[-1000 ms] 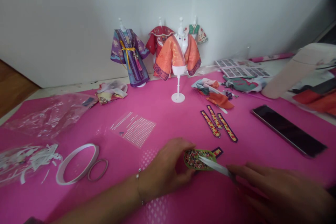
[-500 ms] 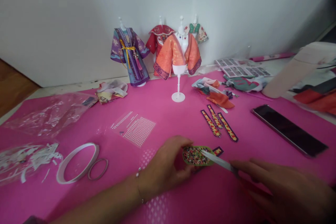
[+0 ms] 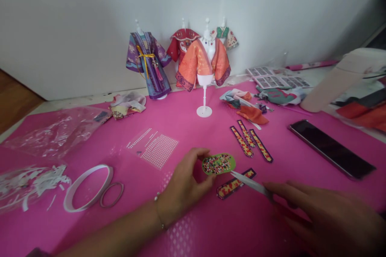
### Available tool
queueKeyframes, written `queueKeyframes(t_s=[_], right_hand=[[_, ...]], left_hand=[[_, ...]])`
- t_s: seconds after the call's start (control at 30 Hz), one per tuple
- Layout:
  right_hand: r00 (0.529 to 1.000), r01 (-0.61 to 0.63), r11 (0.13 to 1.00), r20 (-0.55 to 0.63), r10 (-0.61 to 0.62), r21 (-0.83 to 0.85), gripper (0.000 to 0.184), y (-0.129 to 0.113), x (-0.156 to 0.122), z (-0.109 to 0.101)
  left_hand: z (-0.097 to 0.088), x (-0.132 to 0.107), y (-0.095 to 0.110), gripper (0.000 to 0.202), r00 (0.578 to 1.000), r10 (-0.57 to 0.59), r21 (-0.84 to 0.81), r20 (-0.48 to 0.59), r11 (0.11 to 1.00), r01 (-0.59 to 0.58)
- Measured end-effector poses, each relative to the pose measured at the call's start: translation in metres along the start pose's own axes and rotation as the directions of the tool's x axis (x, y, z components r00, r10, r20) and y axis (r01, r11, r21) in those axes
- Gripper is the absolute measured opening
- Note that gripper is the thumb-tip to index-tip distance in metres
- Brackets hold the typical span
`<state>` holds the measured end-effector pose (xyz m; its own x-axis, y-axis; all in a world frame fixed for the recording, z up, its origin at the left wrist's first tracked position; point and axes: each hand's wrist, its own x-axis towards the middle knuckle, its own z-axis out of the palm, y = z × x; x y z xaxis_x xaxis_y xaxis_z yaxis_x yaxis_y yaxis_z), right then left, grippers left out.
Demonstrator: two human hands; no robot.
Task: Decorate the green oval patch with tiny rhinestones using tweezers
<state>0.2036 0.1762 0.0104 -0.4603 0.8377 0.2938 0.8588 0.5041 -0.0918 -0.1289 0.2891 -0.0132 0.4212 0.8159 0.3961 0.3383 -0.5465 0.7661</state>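
Observation:
My left hand [image 3: 185,182] pinches a small green oval patch [image 3: 218,164] with a beaded pattern and holds it lifted just above the pink mat [image 3: 193,128]. My right hand [image 3: 325,213] grips a white pointed strip [image 3: 249,182] whose tip points at a red and yellow trim piece [image 3: 235,183] lying flat on the mat below the patch. Three more patterned trim strips [image 3: 251,143] lie a little further back to the right.
An orange robe on a white mannequin stand [image 3: 205,68] stands mid-mat, with other dressed mannequins [image 3: 147,62] by the wall. A phone [image 3: 331,148] lies right. Tape rolls [image 3: 90,186], a sticker sheet [image 3: 155,147], plastic bags [image 3: 54,130] and fabric scraps [image 3: 250,106] lie around.
My left hand has lifted the green patch up and to the left, uncovering the red and yellow trim piece beneath it. My right hand has hardly moved.

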Motion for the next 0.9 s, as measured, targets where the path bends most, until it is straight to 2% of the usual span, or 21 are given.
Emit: queueKeyframes(t_s=[0.17, 0.37, 0.53, 0.67, 0.9], right_hand=[[0.999, 0.026, 0.998, -0.037, -0.028, -0.057, 0.031, -0.0021, 0.0039, -0.0020], [0.999, 0.024, 0.998, -0.040, -0.027, -0.066, 0.033, -0.0016, 0.0055, -0.0027], [0.999, 0.033, 0.998, -0.030, -0.034, -0.049, 0.032, -0.0006, 0.0036, -0.0011], [1.000, -0.007, 1.000, -0.022, 0.006, -0.025, 0.035, -0.0007, 0.0021, 0.0010], [1.000, 0.013, 0.999, -0.021, -0.013, -0.040, 0.036, -0.0015, 0.0049, -0.0006]], left_hand=[[-0.0008, 0.0013, 0.0013, 0.045, 1.000, -0.015, 0.018, 0.024, 1.000, 0.014], [-0.0006, 0.0002, 0.0017, 0.043, 0.999, 0.035, 0.015, 0.037, 0.999, -0.035], [-0.0005, 0.0009, -0.0017, 0.047, 0.999, -0.023, -0.007, 0.045, 1.000, 0.023], [0.0001, 0.0024, -0.0052, 0.050, 0.997, -0.081, -0.036, 0.012, 0.996, 0.081], [-0.0004, -0.0012, -0.0038, 0.048, 0.999, -0.024, 0.003, 0.031, 1.000, 0.024]])
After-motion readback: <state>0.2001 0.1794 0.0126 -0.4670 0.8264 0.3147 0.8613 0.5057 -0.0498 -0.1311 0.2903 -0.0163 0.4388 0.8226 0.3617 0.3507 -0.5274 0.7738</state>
